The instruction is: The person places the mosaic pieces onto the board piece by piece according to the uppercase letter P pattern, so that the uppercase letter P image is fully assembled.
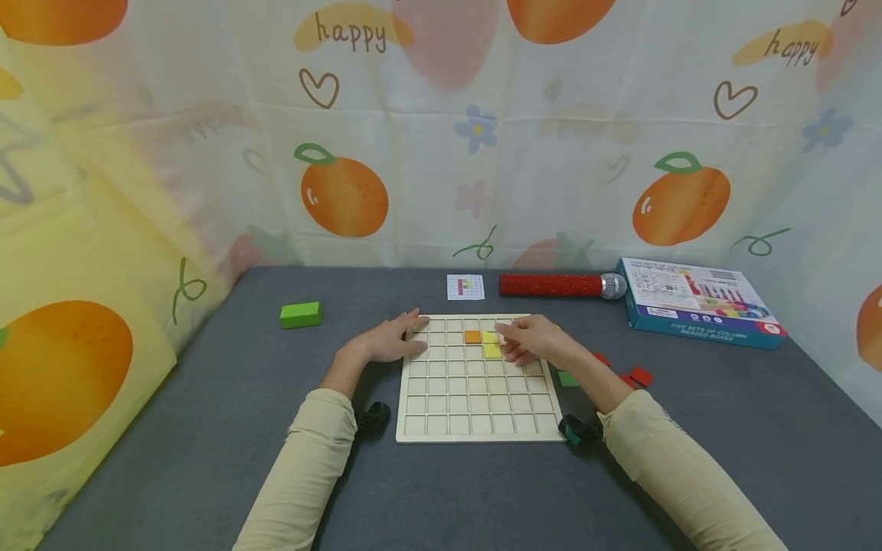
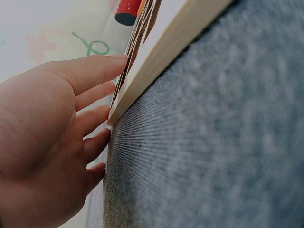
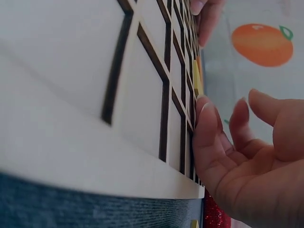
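Observation:
A pale wooden grid board (image 1: pixel 482 404) lies flat on the grey table. My left hand (image 1: pixel 390 341) rests at its far left corner, fingers fairly straight; in the left wrist view the thumb (image 2: pixel 99 70) touches the top and other fingertips meet the edge. An orange tile (image 1: pixel 472 337) and two yellow tiles, an upper one (image 1: pixel 489 337) and a lower one (image 1: pixel 492 350), sit in cells near the far side. Over the board's right part, my right hand (image 1: pixel 534 338) has loosely bent fingers, its fingertips right at the yellow tile (image 3: pixel 197 80) in the right wrist view, nothing visible pinched.
Green (image 1: pixel 568 379) and red tiles (image 1: pixel 641 376) lie right of the board, partly behind the right forearm. Farther back are a printed card (image 1: pixel 465 287), a red glittery microphone (image 1: pixel 551 285) and a flat box (image 1: pixel 699 302). A green block (image 1: pixel 301 314) stands at left.

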The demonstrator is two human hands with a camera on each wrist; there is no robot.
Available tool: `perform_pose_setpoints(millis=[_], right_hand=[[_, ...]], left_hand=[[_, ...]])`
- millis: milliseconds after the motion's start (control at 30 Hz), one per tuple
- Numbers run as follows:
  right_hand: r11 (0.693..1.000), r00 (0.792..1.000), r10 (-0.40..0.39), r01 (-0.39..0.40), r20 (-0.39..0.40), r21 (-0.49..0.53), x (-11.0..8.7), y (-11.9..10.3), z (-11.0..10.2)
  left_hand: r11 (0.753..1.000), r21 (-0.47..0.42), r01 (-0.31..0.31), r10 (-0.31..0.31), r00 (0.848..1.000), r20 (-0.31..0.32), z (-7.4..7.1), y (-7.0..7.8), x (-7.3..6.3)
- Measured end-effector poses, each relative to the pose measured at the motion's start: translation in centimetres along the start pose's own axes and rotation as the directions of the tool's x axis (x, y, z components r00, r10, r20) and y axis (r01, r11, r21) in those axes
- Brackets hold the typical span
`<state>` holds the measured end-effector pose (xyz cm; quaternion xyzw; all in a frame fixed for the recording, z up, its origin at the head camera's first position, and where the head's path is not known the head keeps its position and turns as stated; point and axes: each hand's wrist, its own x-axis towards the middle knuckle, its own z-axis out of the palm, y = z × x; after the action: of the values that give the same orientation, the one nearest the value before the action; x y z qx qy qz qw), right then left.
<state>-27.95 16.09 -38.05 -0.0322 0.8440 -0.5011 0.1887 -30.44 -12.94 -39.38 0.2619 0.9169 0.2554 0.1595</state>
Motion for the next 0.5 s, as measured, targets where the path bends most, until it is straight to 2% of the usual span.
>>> perform_pose_setpoints(millis=[233,500], right_hand=[[1.000,0.999,-0.018,0.019,0.039,-0.024,-0.2,0.3,-0.6],[0.998,0.993,-0.057,0.054,0.106,0.032,-0.7,0.8,-2.0]], left_hand=[[1.000,-0.003,0.005,-0.005,1.000,-0.003,0.1,0.0,0.1],[1.000,-0.013,-0.003,0.003,1.000,0.005,0.0,-0.1,0.1]])
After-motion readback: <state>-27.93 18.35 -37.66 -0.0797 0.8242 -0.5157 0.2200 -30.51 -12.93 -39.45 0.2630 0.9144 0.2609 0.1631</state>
